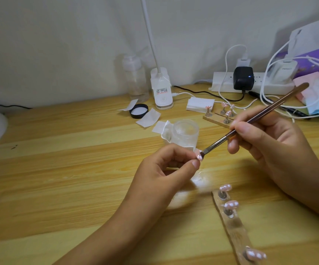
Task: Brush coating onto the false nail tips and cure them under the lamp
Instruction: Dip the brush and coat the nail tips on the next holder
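The coating seems to be midway: the left hand (pixel 166 169) pinches one nail tip (pixel 256 156) above the worktop (pixel 68 178), the right hand (pixel 269 144) grips the brush (pixel 250 122) touching it, three more tips (pixel 231 204) stand on the near strip (pixel 238 234), and I judge the curing is not yet done.

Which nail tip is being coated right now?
The nail tip pinched in the left hand, brush bristles on it. All others stand on the near strip or far strip.
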`<state>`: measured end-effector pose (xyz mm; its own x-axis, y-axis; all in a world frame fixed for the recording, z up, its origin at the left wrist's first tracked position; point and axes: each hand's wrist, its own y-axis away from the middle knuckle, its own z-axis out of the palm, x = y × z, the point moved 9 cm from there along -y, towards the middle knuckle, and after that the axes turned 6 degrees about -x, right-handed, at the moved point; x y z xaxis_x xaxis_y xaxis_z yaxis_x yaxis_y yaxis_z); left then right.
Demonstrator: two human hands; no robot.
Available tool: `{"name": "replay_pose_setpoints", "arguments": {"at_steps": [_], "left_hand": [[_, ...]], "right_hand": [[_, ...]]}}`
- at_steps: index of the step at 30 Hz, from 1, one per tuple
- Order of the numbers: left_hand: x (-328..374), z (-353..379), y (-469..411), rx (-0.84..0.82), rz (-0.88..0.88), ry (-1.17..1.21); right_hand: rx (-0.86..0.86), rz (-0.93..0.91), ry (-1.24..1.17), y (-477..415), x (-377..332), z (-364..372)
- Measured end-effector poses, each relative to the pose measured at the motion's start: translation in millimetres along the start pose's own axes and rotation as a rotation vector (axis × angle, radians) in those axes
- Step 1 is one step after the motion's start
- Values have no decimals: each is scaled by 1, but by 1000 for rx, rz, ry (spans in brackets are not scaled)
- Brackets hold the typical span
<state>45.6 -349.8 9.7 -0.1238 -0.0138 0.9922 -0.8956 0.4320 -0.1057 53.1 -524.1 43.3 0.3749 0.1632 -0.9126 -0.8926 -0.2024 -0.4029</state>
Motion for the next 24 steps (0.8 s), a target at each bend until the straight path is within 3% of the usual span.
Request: {"name": "replay_pose_setpoints", "arguments": {"at_steps": [7, 16, 24], "left_hand": [[1, 1, 0, -4, 18, -31], [1, 3, 0, -7, 7, -53], [2, 4, 0, -28, 12, -66]], "right_hand": [[52, -26, 0, -1, -3, -3], [-34, 40, -54, -2, 2, 1], [-7, 33, -1, -1, 1, 1]]}}
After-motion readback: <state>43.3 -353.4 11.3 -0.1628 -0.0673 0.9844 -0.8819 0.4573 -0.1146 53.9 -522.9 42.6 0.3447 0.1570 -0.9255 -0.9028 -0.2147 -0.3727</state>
